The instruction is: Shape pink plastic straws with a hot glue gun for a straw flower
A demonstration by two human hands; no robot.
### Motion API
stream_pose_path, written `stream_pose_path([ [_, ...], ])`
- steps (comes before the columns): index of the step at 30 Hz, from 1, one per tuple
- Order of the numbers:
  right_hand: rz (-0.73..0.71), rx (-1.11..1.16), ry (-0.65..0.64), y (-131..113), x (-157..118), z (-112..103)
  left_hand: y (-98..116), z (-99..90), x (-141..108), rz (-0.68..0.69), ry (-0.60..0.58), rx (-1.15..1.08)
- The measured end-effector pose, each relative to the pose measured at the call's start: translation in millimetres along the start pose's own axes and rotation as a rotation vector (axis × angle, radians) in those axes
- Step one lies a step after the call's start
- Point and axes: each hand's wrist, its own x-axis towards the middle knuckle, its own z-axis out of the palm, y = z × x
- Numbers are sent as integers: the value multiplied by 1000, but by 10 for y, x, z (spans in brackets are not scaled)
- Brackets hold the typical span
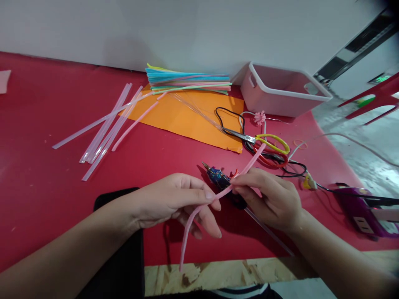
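A pink pipe cleaner (190,221) stretches between both hands, its left end hanging down in a curve and its right end pointing up toward the scissors. My left hand (183,199) pinches it between thumb and index finger, with the other fingers loosely spread below. Close by, my right hand (271,197) pinches the same pipe cleaner near its middle. Under and behind the hands lies a dark blue hot glue gun (218,177), its nozzle pointing up and left; part of it is hidden. A clear glue stick (269,232) extends from it below the right hand.
Scissors (271,155) with yellow and red handles lie beyond the right hand among cables. Clear glue sticks (104,133) lie left. Colored pipe cleaners (187,79) rest by orange paper (187,122). A pink bin (277,99), a pink pipe-cleaner flower (259,118) and a purple power strip (358,211) are right.
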Motion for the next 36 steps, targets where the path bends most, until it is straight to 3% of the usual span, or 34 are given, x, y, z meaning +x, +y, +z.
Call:
stream_pose_path([
  [13, -67, 105, 0, -36, -12, 102, 1, 4, 11, -20, -109, -4],
  [18, -60, 104, -33, 0, -26, 92, 15, 39, 22, -28, -23, -50],
  [22, 76, -11, 9, 131, -45, -3, 42, 62, 27, 123, 157, -109],
  [28, 124, -90, -338, 345, -115, -96, 30, 7, 64, 330, 375, -71],
  [32, 159, -91, -410, 373, -163, -55, 0, -16, 65, 437, 379, -48],
  [36, 175, -112, -307, 391, -153, -49, 26, 18, 14, 532, 324, -207],
])
